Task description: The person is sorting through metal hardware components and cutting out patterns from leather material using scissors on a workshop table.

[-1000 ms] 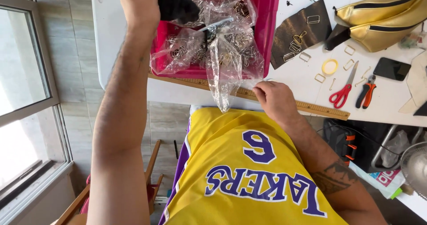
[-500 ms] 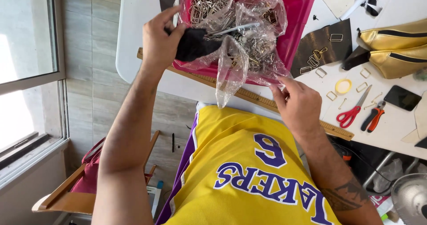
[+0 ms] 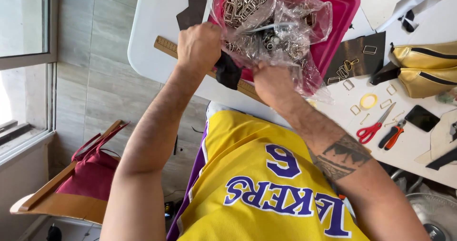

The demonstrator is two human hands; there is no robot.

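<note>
At the far left a window and a grey tiled wall run down the frame, and below them a dark red bag (image 3: 93, 174) rests on a wooden chair (image 3: 57, 200). Further right the white counter (image 3: 152, 26) carries a wooden ruler (image 3: 164, 45) lying along its near edge. The left hand (image 3: 199, 45) is closed in a fist over the ruler, gripping the edge of a clear plastic bag (image 3: 266, 36) together with a black piece of fabric (image 3: 227, 72) that hangs down from under the fist. The bag sits in a pink tray (image 3: 340, 12) on the counter and is full of metal buckles (image 3: 243, 0). Just to the right, the right hand (image 3: 273, 84) is closed too, pinching the lower edge of the same bag at the tray's near rim. Beyond the tray lie a dark leather piece (image 3: 362, 57) with loose metal rings, two gold pouches (image 3: 423, 67), red-handled scissors (image 3: 373, 126), orange-handled pliers (image 3: 392, 134) and a black phone (image 3: 421, 118).
</note>
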